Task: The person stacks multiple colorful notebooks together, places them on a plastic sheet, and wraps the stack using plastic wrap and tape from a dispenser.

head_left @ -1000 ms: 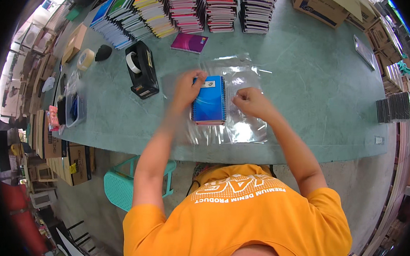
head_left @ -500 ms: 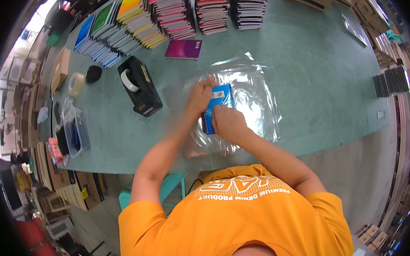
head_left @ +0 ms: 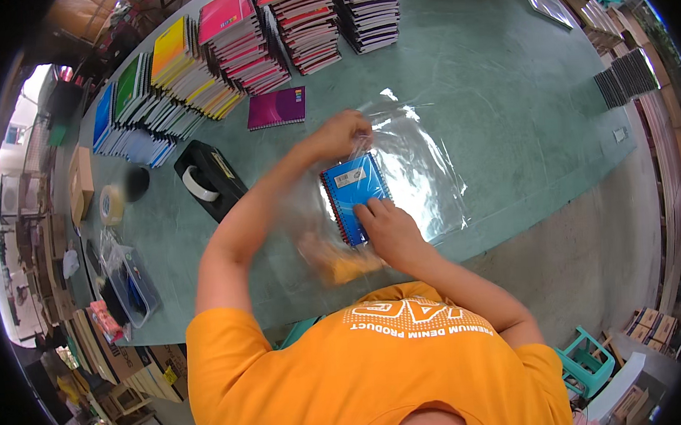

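A blue spiral notebook [head_left: 355,196] lies on the green table [head_left: 488,89], partly inside a clear plastic sleeve [head_left: 419,174]. My left hand [head_left: 340,134] pinches the sleeve's upper edge just above the notebook. My right hand [head_left: 387,229] presses on the notebook's lower right corner, fingers closed on its edge. A crumpled part of the clear film lies over my left forearm.
A purple notebook [head_left: 276,108] lies to the upper left. Stacks of coloured notebooks [head_left: 254,40] line the far edge. A black tape dispenser [head_left: 208,179], a tape roll [head_left: 111,203] and a clear tub [head_left: 132,285] stand at the left. Teal stools [head_left: 587,357] stand below.
The view has tilted and the table now runs diagonally. My left hand has moved up to the sleeve's top edge, while my right hand has shifted down onto the notebook's lower corner.
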{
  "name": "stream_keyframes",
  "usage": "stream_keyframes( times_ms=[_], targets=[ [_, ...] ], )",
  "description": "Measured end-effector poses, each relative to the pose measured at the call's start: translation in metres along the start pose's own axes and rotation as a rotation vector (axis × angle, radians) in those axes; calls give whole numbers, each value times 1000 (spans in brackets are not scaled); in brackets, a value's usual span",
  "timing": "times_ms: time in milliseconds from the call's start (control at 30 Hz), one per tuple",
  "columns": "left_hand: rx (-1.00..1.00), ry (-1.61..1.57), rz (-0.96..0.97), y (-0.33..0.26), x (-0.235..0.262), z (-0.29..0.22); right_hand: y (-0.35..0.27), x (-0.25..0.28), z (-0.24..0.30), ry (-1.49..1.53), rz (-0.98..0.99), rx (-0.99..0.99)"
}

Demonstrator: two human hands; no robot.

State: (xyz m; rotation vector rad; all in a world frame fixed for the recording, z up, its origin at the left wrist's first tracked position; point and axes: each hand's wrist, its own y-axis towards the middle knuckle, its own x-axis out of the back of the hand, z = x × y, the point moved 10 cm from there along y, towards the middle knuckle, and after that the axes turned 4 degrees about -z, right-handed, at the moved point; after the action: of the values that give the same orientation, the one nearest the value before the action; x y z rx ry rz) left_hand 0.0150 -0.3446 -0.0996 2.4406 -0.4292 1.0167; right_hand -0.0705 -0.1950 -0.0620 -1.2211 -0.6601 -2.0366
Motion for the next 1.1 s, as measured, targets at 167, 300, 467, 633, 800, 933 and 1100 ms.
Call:
stream_keyframes(
  times_ms=[167,300,467,633,800,933,1100],
  targets=[
    [360,-238,292,-2,-24,14,5,7,-4,-54,-58,101],
    [92,235,296,-1,-23,7,11,7,-8,-76,4,115],
    [434,-204,367,-9,-26,20,15,2,-19,-71,65,58],
    [378,152,519,-68,-10,40,18,6,-16,-29,60,107],
    [524,73,248,-129,33,33,25,3,-10,-51,156,144],
    [1058,-590,-310,-176,2,-1,26,3,-20,-60,16,275],
    [1152,-699,-780,-205,9,-48,29,9,-19,28,44,356]
  ],
)
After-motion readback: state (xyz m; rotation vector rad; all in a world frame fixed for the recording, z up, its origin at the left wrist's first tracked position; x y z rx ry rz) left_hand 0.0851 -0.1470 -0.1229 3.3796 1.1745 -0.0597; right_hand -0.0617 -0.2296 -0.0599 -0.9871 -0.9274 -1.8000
